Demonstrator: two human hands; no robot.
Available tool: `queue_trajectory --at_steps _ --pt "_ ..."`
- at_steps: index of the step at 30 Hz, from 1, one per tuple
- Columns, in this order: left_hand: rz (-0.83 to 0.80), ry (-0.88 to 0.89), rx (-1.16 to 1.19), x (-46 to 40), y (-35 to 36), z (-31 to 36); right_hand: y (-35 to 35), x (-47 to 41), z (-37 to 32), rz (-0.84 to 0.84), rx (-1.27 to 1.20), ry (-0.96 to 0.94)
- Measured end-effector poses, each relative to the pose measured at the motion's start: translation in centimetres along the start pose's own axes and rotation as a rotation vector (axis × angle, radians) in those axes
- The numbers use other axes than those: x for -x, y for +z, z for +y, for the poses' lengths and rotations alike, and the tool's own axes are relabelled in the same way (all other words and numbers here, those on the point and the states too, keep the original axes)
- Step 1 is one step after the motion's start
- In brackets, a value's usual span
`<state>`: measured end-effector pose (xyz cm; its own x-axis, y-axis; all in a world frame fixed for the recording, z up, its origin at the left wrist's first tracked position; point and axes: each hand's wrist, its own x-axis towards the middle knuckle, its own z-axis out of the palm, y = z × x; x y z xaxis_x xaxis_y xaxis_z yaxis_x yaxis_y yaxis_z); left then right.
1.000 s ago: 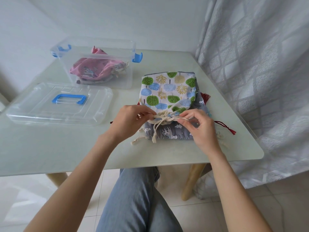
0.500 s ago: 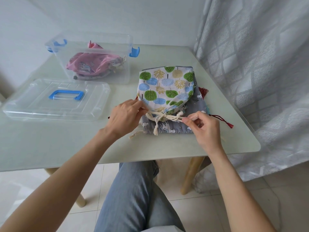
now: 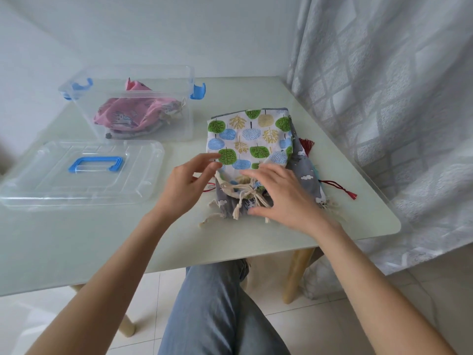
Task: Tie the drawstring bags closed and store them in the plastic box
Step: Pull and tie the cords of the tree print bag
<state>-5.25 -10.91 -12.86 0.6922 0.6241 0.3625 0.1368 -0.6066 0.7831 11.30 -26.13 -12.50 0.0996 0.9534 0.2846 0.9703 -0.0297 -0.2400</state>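
A white drawstring bag with green, blue and yellow trees (image 3: pixel 249 138) lies on top of a grey bag (image 3: pixel 305 170) at the table's right. Its mouth is gathered and its cream cord (image 3: pixel 242 192) sits knotted below it, ends trailing toward me. My left hand (image 3: pixel 190 181) hovers just left of the bag, fingers apart, holding nothing. My right hand (image 3: pixel 284 198) is spread over the bag's mouth and the grey bag, fingers apart. The clear plastic box (image 3: pixel 188 80) stands at the back left with a pink bag (image 3: pixel 128 115) inside.
The box's clear lid with a blue handle (image 3: pixel 96 163) lies flat in front of the box. Red tasselled cords (image 3: pixel 337 187) stick out from under the bags on the right. A grey curtain (image 3: pixel 396 98) hangs along the table's right edge. My knee is under the table.
Both hands have let go of the cream cord ends they were pulling apart. The fingers have opened and the knot now lies loose on the bag.
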Motion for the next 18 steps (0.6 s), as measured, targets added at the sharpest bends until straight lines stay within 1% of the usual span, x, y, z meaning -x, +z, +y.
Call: queue_trajectory --at_steps 2,4,6,8,10,13,15,18 --pt "0.037 -0.029 0.056 -0.7 -0.3 -0.6 0.2 -1.2 0.4 -0.006 0.017 -0.001" --pt "0.081 -0.081 0.144 -1.7 -0.5 -1.0 -0.5 -2.6 0.9 0.013 -0.095 0.048" --pt "0.117 -0.103 0.169 -3.2 -0.7 -1.5 -1.7 -4.2 2.0 0.095 -0.209 0.147" --pt "0.121 -0.101 0.135 -4.9 -0.9 -2.0 -2.7 -5.4 3.9 0.223 -0.230 0.236" --pt "0.065 -0.097 0.091 -7.2 -0.8 -2.6 -2.8 -6.5 6.3 0.254 -0.225 0.316" --pt "-0.124 -0.067 0.007 -10.9 0.0 -3.3 -1.5 -7.9 8.9 0.144 -0.175 0.432" --pt "-0.239 -0.049 -0.136 -13.4 1.0 -3.8 -0.7 -8.4 9.6 0.079 -0.122 0.513" --pt "-0.324 -0.021 -0.390 -17.4 2.9 -4.6 -0.3 -8.9 10.3 0.023 -0.166 0.605"
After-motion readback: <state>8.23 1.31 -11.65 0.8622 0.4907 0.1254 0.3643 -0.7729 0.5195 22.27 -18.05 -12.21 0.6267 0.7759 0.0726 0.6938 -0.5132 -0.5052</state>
